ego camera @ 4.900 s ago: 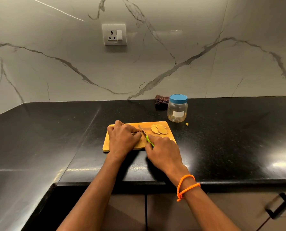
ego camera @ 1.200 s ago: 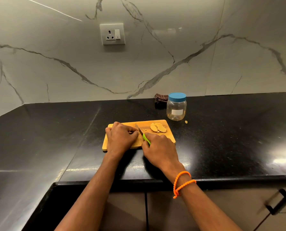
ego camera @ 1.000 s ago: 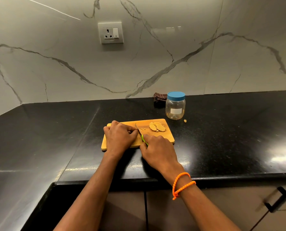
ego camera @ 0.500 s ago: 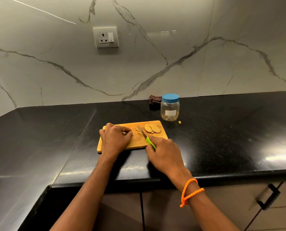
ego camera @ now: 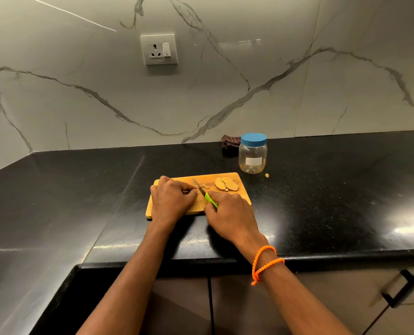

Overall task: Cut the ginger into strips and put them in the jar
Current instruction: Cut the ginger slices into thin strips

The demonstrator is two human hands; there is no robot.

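Bench: you work at a glossy black stone bench (ego camera: 321, 201) that turns a corner on your left, with cabinet doors under its front edge.
Wall: pale marble with grey veins rises behind it, and a white socket (ego camera: 158, 49) with a switch sits above the board.
Board: a wooden cutting board (ego camera: 227, 177) lies on the bench straight in front of you, near the front edge.
Left hand: your left hand (ego camera: 171, 199) rests on the board's left half with its fingers (ego camera: 187, 189) curled down and bunched — they pin a small piece of ginger beside the blade, though the piece itself is mostly hidden.
Right hand: your right hand (ego camera: 230, 211) is closed round the green handle of the knife (ego camera: 204, 193), whose blade points away from you, edge down on the board.
Ginger: a few pale flat ginger slices (ego camera: 226, 184) overlap on the board's far right corner, small cut bits (ego camera: 204, 186) lie just right of the blade, and one crumb (ego camera: 266, 175) sits on the bench by the jar.
Jar: the clear jar (ego camera: 252, 157) stands beyond the board's far right corner, apart from it — its blue lid is on.
Cloth: a dark folded cloth (ego camera: 230, 143) lies behind the jar against the wall.
Wrist: an orange beaded bracelet (ego camera: 265, 262) circles your right wrist.
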